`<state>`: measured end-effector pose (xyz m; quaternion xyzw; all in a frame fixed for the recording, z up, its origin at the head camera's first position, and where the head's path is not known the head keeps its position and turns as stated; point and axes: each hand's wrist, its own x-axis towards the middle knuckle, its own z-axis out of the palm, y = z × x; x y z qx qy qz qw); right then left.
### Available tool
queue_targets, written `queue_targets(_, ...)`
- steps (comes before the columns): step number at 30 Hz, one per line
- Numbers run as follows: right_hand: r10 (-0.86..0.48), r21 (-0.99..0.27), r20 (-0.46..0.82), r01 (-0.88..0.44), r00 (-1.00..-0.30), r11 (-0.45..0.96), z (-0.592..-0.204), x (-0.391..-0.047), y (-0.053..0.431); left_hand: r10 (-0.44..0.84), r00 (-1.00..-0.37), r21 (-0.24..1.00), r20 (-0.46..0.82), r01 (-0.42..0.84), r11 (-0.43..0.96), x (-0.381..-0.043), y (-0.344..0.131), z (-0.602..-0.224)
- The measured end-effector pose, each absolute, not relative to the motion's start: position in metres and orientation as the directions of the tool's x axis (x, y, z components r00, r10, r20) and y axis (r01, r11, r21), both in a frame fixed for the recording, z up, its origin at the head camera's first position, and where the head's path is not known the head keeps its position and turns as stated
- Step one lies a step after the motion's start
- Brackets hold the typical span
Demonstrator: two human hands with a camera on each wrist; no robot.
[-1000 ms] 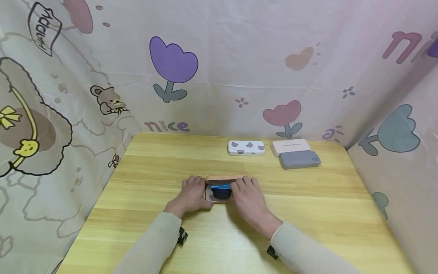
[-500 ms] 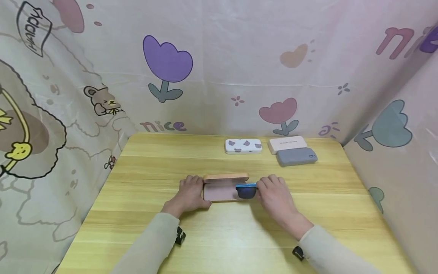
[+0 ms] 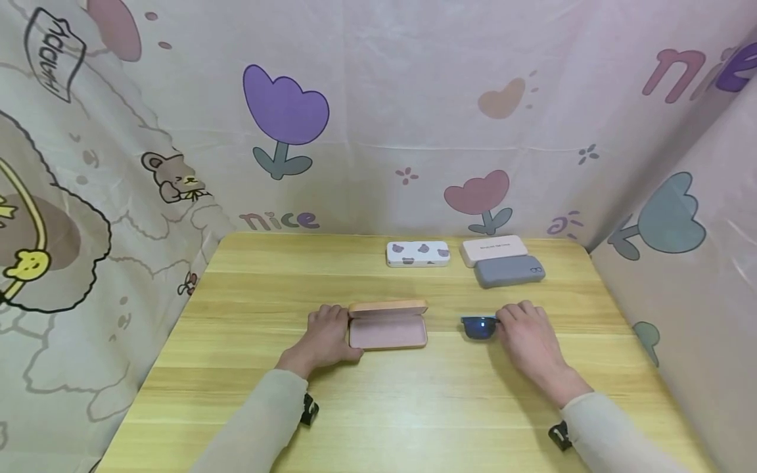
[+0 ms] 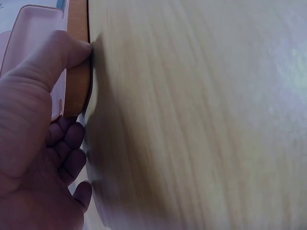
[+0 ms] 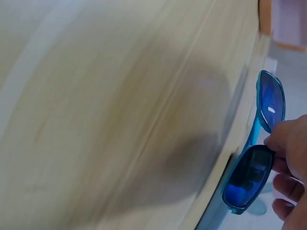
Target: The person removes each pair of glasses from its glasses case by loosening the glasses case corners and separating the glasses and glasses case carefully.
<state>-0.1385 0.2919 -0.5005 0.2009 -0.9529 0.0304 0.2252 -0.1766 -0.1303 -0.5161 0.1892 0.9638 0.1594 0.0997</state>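
An orange glasses case (image 3: pixel 387 332) with a pale pink lining lies with its lid raised in the middle of the table; nothing is inside. My left hand (image 3: pixel 324 336) grips its left end. In the left wrist view the thumb (image 4: pixel 72 50) presses the front side and the other fingers curl at the end. To the right of the case, my right hand (image 3: pixel 529 338) pinches a pair of sunglasses (image 3: pixel 479 327) with blue lenses and a bright blue frame. The right wrist view has the fingers at the bridge, between the two lenses (image 5: pixel 248 177).
Toward the back of the wooden table (image 3: pixel 284 276) stands a white case with bear prints (image 3: pixel 417 254). Right of it are a pale pink case (image 3: pixel 493 247) and a grey case (image 3: pixel 510 271), close together. A printed curtain (image 3: pixel 367 118) encloses the back and sides.
My right hand has lifted the sunglasses out of the orange case and carried them right. My left hand has kept its grip on the case's left end.
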Motion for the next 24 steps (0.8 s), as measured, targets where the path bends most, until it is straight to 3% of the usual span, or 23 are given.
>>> queue_targets(10, -0.369, 0.062, 0.423, -0.38, -0.828, 0.923, -0.509, -0.144, 0.334, 0.398, -0.907, 0.348, -0.136, 0.332, 0.877, -0.174, -0.129, -0.515)
queue_targets(24, -0.285, 0.006, 0.336, -0.3, -0.898, 0.954, -0.504, -0.151, 0.381, 0.389, -0.911, 0.359, -0.134, 0.322, 0.876, -0.174, -0.13, -0.515)
